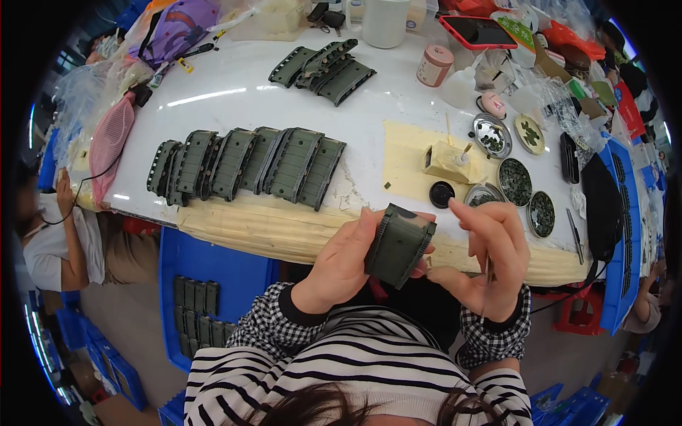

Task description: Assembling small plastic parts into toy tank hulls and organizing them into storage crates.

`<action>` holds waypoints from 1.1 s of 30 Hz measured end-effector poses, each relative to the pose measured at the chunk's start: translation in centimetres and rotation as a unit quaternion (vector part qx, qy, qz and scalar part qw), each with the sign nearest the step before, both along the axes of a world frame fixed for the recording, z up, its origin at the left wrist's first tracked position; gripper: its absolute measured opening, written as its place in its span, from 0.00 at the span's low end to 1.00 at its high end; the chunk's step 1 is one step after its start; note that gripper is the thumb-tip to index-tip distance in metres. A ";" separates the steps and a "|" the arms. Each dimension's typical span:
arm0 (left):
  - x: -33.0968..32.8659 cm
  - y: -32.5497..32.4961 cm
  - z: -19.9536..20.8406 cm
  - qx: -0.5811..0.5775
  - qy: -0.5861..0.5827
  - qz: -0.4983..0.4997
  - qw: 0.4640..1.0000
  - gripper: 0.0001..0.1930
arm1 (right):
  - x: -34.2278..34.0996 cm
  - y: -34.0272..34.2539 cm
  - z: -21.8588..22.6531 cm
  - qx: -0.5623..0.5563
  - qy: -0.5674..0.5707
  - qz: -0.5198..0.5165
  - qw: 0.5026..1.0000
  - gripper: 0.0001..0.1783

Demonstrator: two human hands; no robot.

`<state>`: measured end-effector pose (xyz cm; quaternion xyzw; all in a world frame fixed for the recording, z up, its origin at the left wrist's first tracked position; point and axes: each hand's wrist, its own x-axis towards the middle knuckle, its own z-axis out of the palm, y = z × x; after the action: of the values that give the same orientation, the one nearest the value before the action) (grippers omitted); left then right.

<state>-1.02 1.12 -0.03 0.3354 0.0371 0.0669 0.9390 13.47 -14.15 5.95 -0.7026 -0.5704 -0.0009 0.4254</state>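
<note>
My left hand (334, 266) holds a dark green curved plastic part (400, 245) with ribbed edges, tilted in front of my chest. Close to its right side is my right hand (494, 255), index finger stretched forward and the other fingers curled. A thin metal tool (486, 291), perhaps tweezers, lies against that palm; its kind is not clear. Beyond, a row of similar green parts (245, 165) overlaps along the table's near left. Another small pile of green parts (328, 71) sits farther back.
Round dishes of small green pieces (514, 181) stand right of a yellow block (446, 162) and a black cap (441, 193). A pen-like tool (574, 236) lies at the right edge. A blue tray (213, 252) with green parts is below left. A mug (385, 23) and phone (478, 33) are at the back.
</note>
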 end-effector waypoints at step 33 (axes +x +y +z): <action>-16.6 23.5 2.4 0.724 0.345 0.460 0.381 0.25 | 0.5 -1.8 -2.6 0.000 0.002 -0.085 0.996 0.15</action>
<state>-17.59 24.65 2.41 0.8140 0.4436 0.3682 0.0710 14.00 -15.92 3.40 -0.7488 -0.5073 -0.0356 0.4250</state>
